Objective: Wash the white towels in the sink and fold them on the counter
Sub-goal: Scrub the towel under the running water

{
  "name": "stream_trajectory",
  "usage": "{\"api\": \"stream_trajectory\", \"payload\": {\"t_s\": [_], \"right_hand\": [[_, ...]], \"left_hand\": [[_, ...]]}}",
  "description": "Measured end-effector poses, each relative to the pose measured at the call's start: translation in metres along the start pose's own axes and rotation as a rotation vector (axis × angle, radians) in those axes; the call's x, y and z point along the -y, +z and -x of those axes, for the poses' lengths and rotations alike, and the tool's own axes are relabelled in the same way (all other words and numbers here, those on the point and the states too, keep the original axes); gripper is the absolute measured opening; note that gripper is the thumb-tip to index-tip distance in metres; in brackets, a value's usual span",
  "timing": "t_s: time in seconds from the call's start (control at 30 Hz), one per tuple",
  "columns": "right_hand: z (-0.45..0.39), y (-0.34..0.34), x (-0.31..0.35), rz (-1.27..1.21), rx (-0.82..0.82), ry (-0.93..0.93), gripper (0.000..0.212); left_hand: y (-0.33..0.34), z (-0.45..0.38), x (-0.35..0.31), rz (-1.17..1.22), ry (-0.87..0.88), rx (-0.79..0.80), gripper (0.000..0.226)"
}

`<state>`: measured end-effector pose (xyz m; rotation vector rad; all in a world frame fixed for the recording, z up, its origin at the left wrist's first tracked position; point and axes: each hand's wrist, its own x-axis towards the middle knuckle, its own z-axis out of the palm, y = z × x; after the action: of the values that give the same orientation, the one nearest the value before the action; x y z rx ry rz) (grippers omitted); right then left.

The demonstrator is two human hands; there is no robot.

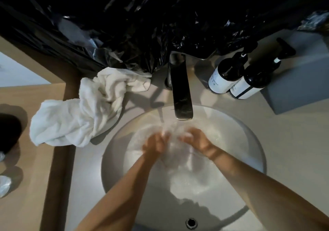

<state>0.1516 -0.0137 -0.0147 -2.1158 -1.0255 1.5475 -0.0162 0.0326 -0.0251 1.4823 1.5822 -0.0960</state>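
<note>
A: Two bare hands are down in the sink (114,161), under the flat dark faucet (180,95). The left hand (154,144) and the right hand (196,140) sit close together, and both are blurred in the running water.

B: Are they gripping anything?

A: Something pale and wet, the towel in the sink (175,155), lies between and below them, but the blur hides the fingers, so whether either hand grips it or lies slack cannot be told.

B: And the sink itself?

A: One round, smooth white basin, with one small metal overflow ring (191,222) on its near wall.

B: Other towels?

A: One crumpled white terry towel on the counter (80,111), left of the faucet, soft and creased, its near edge just beside the basin rim.

B: Anything right of the faucet?

A: Two dark glossy pump bottles (236,75) with white labels, touching each other. Behind the faucet hangs wrinkled, shiny black plastic sheeting (142,25).
</note>
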Motion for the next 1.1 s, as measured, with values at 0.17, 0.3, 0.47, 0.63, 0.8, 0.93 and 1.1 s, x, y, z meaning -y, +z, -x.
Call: {"api": "stream_trajectory", "payload": {"t_s": [0.17,0.3,0.47,0.63,0.8,0.93,1.1], "right_hand": [[0.050,-0.039,0.023,-0.496,-0.032,-0.053,0.040],[0.091,-0.058,0.039,-0.515,-0.118,-0.127,0.073],[0.140,-0.076,0.066,-0.438,-0.236,-0.286,0.059],[0.177,-0.089,0.086,-0.577,-0.313,-0.505,0.053],[0.167,-0.075,0.061,-0.342,-0.378,-0.554,0.022],[0.130,-0.044,0.017,0.014,-0.349,-0.437,0.015],[0.087,-0.005,-0.027,0.570,-0.167,-0.512,0.029]], "left_hand": [[-0.045,0.043,-0.012,0.535,0.184,0.207,0.048],[-0.064,0.089,-0.031,0.472,0.250,0.126,0.053],[-0.091,0.149,-0.059,0.395,0.528,0.072,0.044],[-0.116,0.179,-0.082,0.268,0.791,-0.111,0.040],[-0.105,0.144,-0.047,-0.207,0.872,-0.351,0.030],[-0.079,0.096,0.001,-0.513,0.861,-0.315,0.036],[-0.042,0.058,0.036,-0.705,0.851,-0.077,0.032]]}}
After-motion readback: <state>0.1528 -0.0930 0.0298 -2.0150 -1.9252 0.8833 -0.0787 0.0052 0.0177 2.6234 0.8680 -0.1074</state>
